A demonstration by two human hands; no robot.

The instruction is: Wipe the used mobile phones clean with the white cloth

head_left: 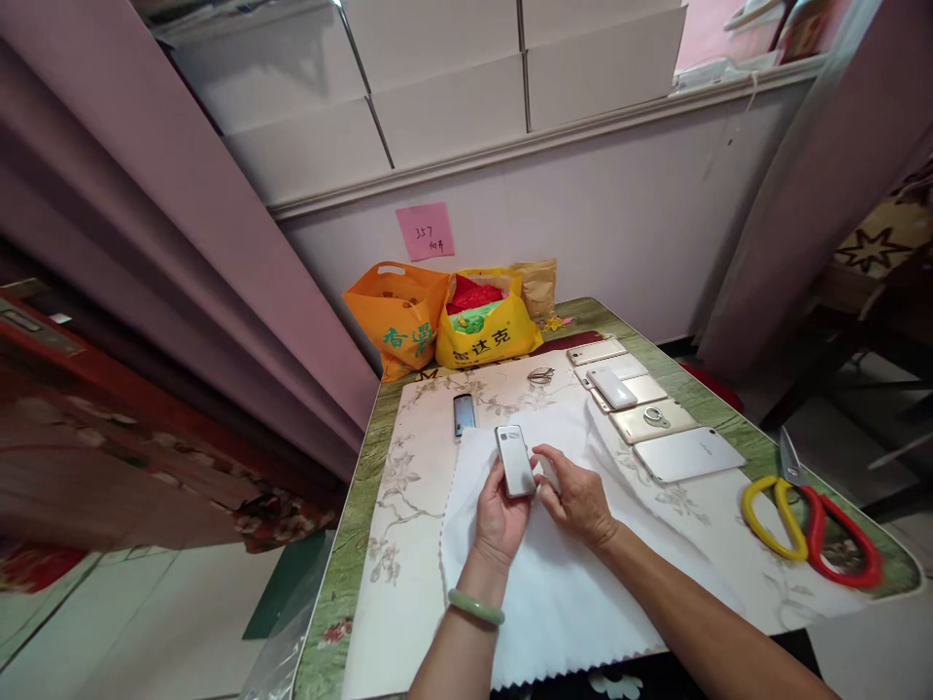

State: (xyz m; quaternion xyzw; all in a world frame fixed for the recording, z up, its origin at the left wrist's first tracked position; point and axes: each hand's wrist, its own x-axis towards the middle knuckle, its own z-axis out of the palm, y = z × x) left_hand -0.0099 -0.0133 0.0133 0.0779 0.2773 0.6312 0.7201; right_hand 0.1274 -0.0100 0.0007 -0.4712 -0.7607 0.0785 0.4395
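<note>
My left hand [502, 515] is closed around a silver mobile phone [515, 461], back side up, with its camera and speaker holes toward the far end. A green bangle [476, 607] circles the left wrist. Close to the phone's right edge is my right hand [575, 494], its thumb and forefinger apart and bent toward the phone. Whether its fingertips touch the phone I cannot tell. Both hands are above a white cloth [569, 603] with a scalloped edge. Beyond the left hand, a small blue-grey phone [465, 414] lies on the table mat.
Several phones [689, 454] lie at the right, one small white phone [610, 387] atop others. Scissors [806, 525] with yellow and red handles rest near the right edge. An orange bag [397, 316], a yellow bag [488, 326] and a wire-like item [540, 375] are farther back.
</note>
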